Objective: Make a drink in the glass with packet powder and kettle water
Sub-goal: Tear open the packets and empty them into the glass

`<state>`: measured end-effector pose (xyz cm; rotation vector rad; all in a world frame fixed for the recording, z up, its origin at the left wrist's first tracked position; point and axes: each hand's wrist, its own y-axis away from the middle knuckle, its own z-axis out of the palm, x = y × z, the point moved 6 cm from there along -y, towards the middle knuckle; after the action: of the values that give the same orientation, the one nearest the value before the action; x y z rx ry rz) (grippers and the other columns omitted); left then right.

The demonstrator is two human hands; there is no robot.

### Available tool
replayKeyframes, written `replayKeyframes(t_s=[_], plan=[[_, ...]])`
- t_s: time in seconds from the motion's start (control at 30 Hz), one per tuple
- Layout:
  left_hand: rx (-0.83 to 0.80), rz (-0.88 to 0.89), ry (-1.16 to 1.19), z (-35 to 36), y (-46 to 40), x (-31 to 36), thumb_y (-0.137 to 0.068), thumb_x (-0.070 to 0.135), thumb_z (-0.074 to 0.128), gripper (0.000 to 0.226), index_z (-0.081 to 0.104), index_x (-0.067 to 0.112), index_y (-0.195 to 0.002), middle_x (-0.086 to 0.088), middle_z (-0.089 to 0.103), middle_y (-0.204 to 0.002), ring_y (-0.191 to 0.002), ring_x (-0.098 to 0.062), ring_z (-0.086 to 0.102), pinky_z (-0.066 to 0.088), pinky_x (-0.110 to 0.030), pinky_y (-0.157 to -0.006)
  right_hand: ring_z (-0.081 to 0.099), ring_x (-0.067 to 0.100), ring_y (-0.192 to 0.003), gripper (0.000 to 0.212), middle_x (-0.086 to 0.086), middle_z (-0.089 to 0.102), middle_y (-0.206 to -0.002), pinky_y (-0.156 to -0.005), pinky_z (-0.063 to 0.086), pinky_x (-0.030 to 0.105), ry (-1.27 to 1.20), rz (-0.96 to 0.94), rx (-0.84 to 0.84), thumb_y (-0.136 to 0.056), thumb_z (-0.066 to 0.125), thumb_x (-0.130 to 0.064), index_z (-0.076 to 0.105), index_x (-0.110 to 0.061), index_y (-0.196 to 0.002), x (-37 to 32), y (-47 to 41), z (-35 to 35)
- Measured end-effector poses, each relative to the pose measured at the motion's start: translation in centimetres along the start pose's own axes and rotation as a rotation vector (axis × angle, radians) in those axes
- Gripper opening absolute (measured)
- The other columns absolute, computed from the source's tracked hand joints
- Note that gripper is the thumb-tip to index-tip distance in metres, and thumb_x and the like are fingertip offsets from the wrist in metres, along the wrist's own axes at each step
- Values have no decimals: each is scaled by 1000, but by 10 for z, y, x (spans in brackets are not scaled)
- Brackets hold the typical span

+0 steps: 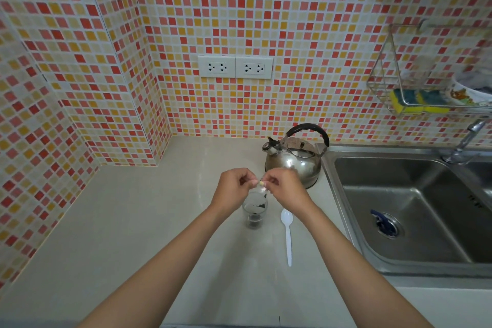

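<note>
Here, packet is small, held up just above the glass, pinched from both sides; left hand grips its left edge with curled fingers, right hand grips its right edge the same way; both hands close together, knuckles up, packet mostly hidden between fingertips, only a pale yellowish bit and a clear/silvery strip showing; cannot tell if it is torn open. Glass stands upright on the tabletop, directly below the hands, dark stuff visible inside it, exact content unclear; glass sits between the two forearms. White plastic spoon lies flat on the tabletop just right of the glass, bowl toward the wall, handle toward the person, not touching the glass. Metal kettle with black arched handle stands behind the right hand, near the back of the tabletop, spout pointing left, just beside the sink rim. Sink is steel, to the right, blue item at the drain; tap at its far right corner. Wall is mosaic tile in red, orange, yellow; double socket plate above the kettle area; wire rack on the wall upper right holds a yellow-green sponge and a patterned bowl.
</note>
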<state>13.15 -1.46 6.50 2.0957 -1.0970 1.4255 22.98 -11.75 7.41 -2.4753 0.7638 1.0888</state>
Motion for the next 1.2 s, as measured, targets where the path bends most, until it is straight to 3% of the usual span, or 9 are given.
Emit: replayKeyframes(t_s=[0.13,0.27,0.37,0.6,0.8,0.9,0.97,1.07,1.2], plan=[[59,-1,8,-1,3,0,-81,5,70,19,68,18,-68,1,66,-68,-60,-1,55,42,-5,-58,52,8,-63,9,0,58,-75,-58,39,17,51,-64,40,-86,63,-8,67,-9,-78,-4,2,1],[27,-9,92,-5,2,-2,-79,8,74,25,68,26,-64,5,67,-64,-56,4,59,46,-7,-60,56,14,-70,10,2,60,-77,-66,46,28,38,-73,7,-87,61,-7,71,-7,-85,-4,2,-2],[8,-18,88,-5,1,-2,-78,11,76,22,69,25,-64,6,67,-61,-53,3,59,47,-9,-58,49,5,-63,11,-3,55,-73,-61,38,24,87,-91,18,-87,61,-7,70,-7,-81,-7,1,-2],[-22,-27,85,-3,2,-1,-79,12,75,17,69,22,-67,1,69,-65,-62,-8,63,50,-13,-64,54,9,-69,13,0,62,-78,-61,40,14,62,-95,-14,-86,61,-7,73,-8,-91,-8,4,-3],[-22,-13,126,0,4,2,-80,15,75,14,69,23,-69,-2,70,-70,-62,-6,62,50,-12,-63,48,5,-60,13,-3,54,-68,-56,36,18,84,-93,65,-85,60,-2,72,-4,-83,-11,7,-5],[-20,-24,201,0,7,3,-79,16,76,5,72,18,-79,-2,71,-78,-70,-7,63,53,-17,-70,51,3,-60,11,-2,58,-67,-54,39,10,-16,-30,119,-87,60,-5,70,-6,-84,-8,9,-8],[-45,-71,221,1,9,1,-78,13,77,10,72,9,-86,-5,72,-84,-74,-10,64,54,-19,-73,53,0,-58,10,-7,58,-63,-54,41,6,-89,20,136,-88,60,-6,70,-7,-88,-6,9,-10],[-148,-220,265,3,14,-9,-76,10,78,11,71,5,-84,-3,71,-78,-68,-7,64,48,-13,-65,55,-3,-48,9,-6,61,-63,-50,40,2,-201,109,152,-86,62,-4,70,-9,-87,-2,10,-14],[-168,-398,403,-3,28,-23,-80,14,73,8,67,9,-79,-2,70,-77,-66,-8,70,46,-19,-66,54,1,-36,13,2,65,-58,-46,44,10,-329,267,125,-79,63,-1,63,-11,-71,1,16,-12]])
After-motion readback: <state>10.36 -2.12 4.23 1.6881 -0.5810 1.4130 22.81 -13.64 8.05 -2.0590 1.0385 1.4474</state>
